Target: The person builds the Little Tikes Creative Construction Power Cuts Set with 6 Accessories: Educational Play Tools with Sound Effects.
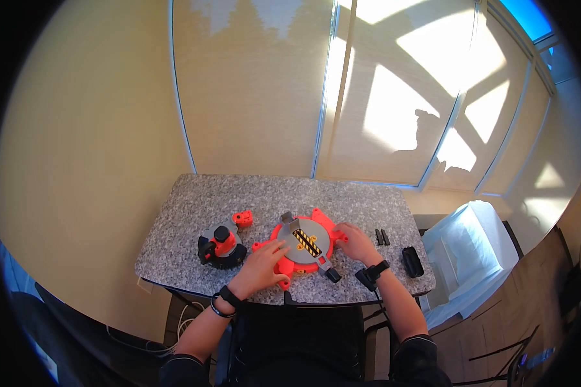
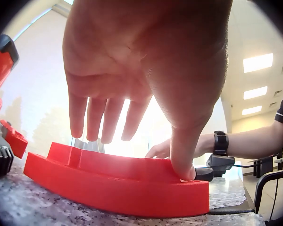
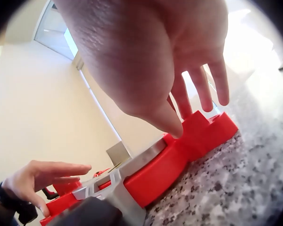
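Observation:
A red base with a round grey plate and a yellow-black striped slot lies on the table, a black-knobbed grey arm pointing to its near right. My left hand is at the base's left side; in the left wrist view the hand has straight fingers above the red rim, its thumb touching it. At the right side is my right hand. In the right wrist view this hand touches a red protruding part with thumb and index finger, the other fingers extended.
Left of the base stands a red and black saw-like tool part, with a small red block behind it. Two small dark pieces and a black tray-like part lie at the right. A covered chair stands beside the table.

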Demonstrator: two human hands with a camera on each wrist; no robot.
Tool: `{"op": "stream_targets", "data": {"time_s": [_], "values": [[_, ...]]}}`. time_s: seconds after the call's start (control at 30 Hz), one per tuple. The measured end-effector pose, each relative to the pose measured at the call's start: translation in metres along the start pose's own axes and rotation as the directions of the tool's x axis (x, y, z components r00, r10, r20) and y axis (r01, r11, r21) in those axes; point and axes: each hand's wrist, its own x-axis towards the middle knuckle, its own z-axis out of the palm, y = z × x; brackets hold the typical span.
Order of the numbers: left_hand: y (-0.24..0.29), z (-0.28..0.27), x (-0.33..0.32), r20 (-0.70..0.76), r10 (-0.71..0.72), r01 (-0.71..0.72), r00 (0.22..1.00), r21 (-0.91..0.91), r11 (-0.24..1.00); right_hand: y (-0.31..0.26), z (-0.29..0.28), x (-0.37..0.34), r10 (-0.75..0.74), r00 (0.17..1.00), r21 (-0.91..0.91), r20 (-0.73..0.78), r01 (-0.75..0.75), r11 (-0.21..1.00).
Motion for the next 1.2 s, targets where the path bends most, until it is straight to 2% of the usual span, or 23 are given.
{"op": "stream_targets", "data": {"time_s": [0.07,0.13,0.27,0.43,0.97,1.2], "values": [[-0.001,-0.002,-0.001,-0.043,0.003,-0.002,0.999,0.027,1.000,0.000,0.002,-0.001,0.013,1.000,0.013,-0.014,-0.013,1.000],[-0.002,-0.005,0.001,-0.081,-0.064,0.067,0.995,0.035,0.997,-0.003,0.001,-0.003,0.025,0.998,-0.042,-0.051,-0.027,0.999],[-0.004,-0.003,0.003,-0.102,-0.103,0.106,0.989,0.024,0.994,-0.006,-0.003,-0.017,0.034,0.997,-0.051,-0.064,-0.038,0.998],[-0.017,0.009,0.006,-0.121,-0.155,0.157,0.980,0.006,0.988,-0.022,-0.012,-0.035,0.119,0.990,-0.049,-0.076,-0.123,0.991],[-0.031,0.021,0.013,-0.104,-0.175,0.175,0.979,-0.011,0.985,-0.037,-0.011,-0.059,0.149,0.983,-0.020,-0.108,-0.152,0.988],[-0.026,0.023,0.010,-0.084,-0.123,0.125,0.989,0.030,0.992,-0.037,-0.013,-0.059,0.165,0.983,-0.004,-0.085,-0.165,0.986]]}}
